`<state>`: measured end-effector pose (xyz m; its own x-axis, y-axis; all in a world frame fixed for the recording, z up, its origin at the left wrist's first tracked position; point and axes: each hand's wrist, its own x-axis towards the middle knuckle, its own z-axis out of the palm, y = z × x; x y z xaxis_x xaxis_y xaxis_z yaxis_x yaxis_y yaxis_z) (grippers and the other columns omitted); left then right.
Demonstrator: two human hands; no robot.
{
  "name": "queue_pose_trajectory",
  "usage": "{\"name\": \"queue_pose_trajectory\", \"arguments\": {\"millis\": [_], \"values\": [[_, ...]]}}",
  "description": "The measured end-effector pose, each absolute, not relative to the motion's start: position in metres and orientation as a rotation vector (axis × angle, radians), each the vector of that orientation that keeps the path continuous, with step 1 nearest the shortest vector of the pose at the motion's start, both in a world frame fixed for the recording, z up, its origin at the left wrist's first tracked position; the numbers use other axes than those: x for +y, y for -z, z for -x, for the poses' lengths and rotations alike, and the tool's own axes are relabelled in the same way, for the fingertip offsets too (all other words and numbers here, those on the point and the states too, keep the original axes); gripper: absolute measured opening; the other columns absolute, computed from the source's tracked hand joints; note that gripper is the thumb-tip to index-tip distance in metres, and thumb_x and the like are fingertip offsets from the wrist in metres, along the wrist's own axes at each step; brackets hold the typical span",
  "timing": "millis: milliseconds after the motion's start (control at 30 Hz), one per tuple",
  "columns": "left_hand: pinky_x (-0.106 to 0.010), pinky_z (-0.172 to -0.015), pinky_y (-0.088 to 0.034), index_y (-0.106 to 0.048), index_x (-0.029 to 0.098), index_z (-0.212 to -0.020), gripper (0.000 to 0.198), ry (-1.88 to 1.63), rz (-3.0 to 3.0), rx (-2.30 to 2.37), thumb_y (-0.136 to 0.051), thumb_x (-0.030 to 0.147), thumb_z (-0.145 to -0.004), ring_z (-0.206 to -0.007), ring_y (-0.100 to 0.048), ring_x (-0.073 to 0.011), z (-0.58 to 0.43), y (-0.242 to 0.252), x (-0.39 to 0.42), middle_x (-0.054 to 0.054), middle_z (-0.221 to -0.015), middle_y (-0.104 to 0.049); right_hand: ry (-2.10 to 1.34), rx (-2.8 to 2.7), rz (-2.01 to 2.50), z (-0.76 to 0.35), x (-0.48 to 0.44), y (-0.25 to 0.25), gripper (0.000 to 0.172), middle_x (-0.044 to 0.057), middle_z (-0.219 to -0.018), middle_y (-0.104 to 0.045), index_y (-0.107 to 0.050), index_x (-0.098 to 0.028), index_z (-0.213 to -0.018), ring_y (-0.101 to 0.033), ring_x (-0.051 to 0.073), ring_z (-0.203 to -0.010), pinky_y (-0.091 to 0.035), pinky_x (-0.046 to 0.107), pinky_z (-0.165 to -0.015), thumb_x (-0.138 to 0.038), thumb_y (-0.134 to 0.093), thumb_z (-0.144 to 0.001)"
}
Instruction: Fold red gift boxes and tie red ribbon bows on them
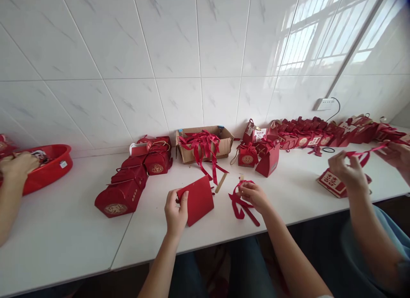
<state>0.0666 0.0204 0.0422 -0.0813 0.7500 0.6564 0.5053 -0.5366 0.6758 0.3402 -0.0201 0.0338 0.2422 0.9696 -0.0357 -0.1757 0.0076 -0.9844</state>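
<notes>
My left hand (177, 212) grips the near left side of a red gift box (199, 200), thumb on its plain face, tilted just over the white table (153, 236). In my right hand (254, 196), the fingers pinch a red ribbon (238, 209), and its loose ends hang down onto the table. Between the two hands lies a thin tan strip (221, 182). Straight ahead, an open cardboard box (184, 155) holds a heap of red ribbons (205, 144), several trailing over its front edge.
Finished-looking red boxes (123, 191) stand in a row at left, beyond them a red basin (48, 178) with a person's hand (19, 163). More red boxes (304, 138) line the wall. At right, another person's hands (349, 170) hold ribbon above a box (333, 182).
</notes>
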Motion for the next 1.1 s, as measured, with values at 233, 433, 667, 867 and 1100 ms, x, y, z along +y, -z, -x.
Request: {"name": "queue_pose_trajectory", "arguments": {"millis": [233,433,667,867,1100], "values": [[-0.024,-0.062,-0.044,-0.057,0.019,-0.085,0.018,-1.658,-1.980,1.389,-0.052,0.036,-0.087,-0.063,-0.048,-0.0128,-0.068,-0.042,0.026,0.000,-0.074,-0.054,-0.921,-1.392,1.748,-0.369,-0.005,-0.064,0.010,0.000,-0.050,-0.059,-0.067,-0.015,-0.057,-0.050,0.007,-0.040,-0.035,0.025,-0.047,-0.007,-0.068,-0.063],[-0.024,-0.064,-0.045,-0.057,0.020,-0.087,0.017,-1.655,-1.974,1.378,-0.052,0.035,-0.088,-0.066,-0.051,-0.0131,-0.067,-0.040,0.025,0.000,-0.076,-0.057,-0.776,-1.764,2.079,-0.371,0.014,-0.101,0.002,0.004,-0.071,-0.066,-0.068,-0.014,-0.072,-0.059,0.012,-0.063,-0.047,0.026,-0.061,-0.015,-0.069,-0.074],[-0.023,-0.062,-0.046,-0.057,0.020,-0.087,0.016,-1.671,-1.952,1.379,-0.052,0.034,-0.088,-0.068,-0.054,-0.0135,-0.068,-0.036,0.023,-0.001,-0.078,-0.059,-0.405,-1.787,2.276,-0.361,0.060,-0.151,0.031,0.008,-0.118,-0.057,-0.055,-0.016,-0.116,-0.059,0.021,-0.101,-0.051,0.041,-0.084,-0.033,-0.054,-0.091],[-0.025,-0.066,-0.047,-0.057,0.020,-0.089,0.016,-1.651,-1.917,1.374,-0.052,0.035,-0.088,-0.074,-0.055,-0.0147,-0.068,-0.036,0.022,-0.002,-0.082,-0.059,-0.561,-1.810,2.385,-0.372,0.054,-0.150,0.019,0.006,-0.094,-0.066,-0.063,-0.013,-0.096,-0.063,0.015,-0.079,-0.053,0.032,-0.072,-0.030,-0.058,-0.088],[-0.033,-0.076,-0.047,-0.049,0.020,-0.118,0.036,-1.655,-1.856,1.427,-0.053,0.036,-0.087,-0.095,-0.056,-0.0219,-0.071,-0.041,0.022,-0.011,-0.110,-0.058,-0.519,-1.725,1.974,-0.377,-0.014,-0.114,0.018,0.004,-0.080,-0.069,-0.070,-0.021,-0.095,-0.061,0.015,-0.069,-0.045,0.026,-0.061,-0.025,-0.055,-0.084]]}}
